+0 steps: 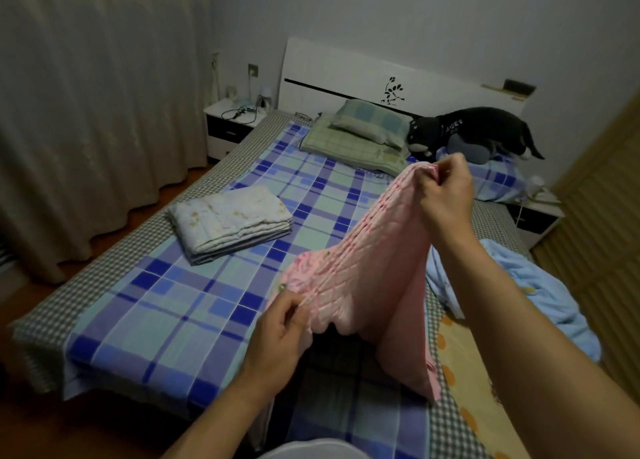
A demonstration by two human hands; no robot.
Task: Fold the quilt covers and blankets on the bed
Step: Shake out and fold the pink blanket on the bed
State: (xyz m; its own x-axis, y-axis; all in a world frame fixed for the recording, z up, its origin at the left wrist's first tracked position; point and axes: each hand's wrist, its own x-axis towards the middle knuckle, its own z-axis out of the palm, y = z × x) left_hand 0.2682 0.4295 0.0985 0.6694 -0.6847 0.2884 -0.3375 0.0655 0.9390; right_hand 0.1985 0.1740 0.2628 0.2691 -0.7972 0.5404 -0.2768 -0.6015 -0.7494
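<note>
Pink quilt [363, 271] held above bed [194, 306], top edge strung taut between hands. Right hand [446, 192] pinches far high corner; left hand [280, 334] pinches near low end. Axis runs near-left to far-right; body hangs below.

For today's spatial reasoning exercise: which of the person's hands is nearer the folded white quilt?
Left. The left hand grips the pink blanket just beside the folded white quilt; the right hand holds it farther off.

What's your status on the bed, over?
Left hand and right hand both grip the pink quilt, stretched above the bed. White quilt folded. Blue blanket unfolded at right.
</note>
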